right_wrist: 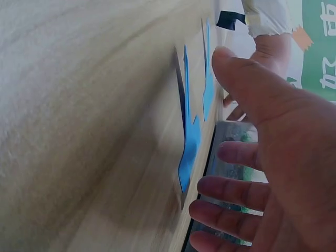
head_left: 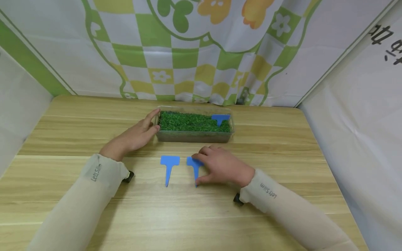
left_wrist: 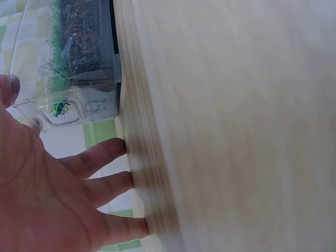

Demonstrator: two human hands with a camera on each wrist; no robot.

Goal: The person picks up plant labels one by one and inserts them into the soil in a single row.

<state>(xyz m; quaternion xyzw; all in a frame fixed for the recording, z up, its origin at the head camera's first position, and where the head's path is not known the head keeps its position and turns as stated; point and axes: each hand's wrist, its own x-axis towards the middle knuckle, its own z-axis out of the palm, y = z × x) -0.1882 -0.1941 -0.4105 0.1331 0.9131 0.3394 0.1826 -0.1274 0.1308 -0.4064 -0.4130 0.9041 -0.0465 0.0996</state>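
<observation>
Clear box (head_left: 194, 137), one, rectangular: landmark for this entry. Contents: green artificial grass (head_left: 188, 121) across the top; one blue T-shaped tag (head_left: 221, 117), upright in the grass at the box's right end.

Left tag (head_left: 169, 161), blue, T-shaped: on the wooden table (head_left: 188, 216), in front of the box's left end, stem pointing away from it. Right tag (head_left: 192, 161), matching: in front of the box's middle, partly covered by a hand.

Left hand (head_left: 135, 136): at the box's left end, fingers spread and extended, thumb and forefinger at its rim, not wrapped round it.

Right hand (head_left: 224, 165): in front of the box, over the right tag, fingers loosely bent; nothing gripped. Contact with the tag: cannot tell.

Left wrist view only: dark brown soil (left_wrist: 81, 31) beneath the grass; three fingertips (left_wrist: 116, 148) meeting the table beside the box. Right wrist view only: the wide gap between right thumb and fingers.
</observation>
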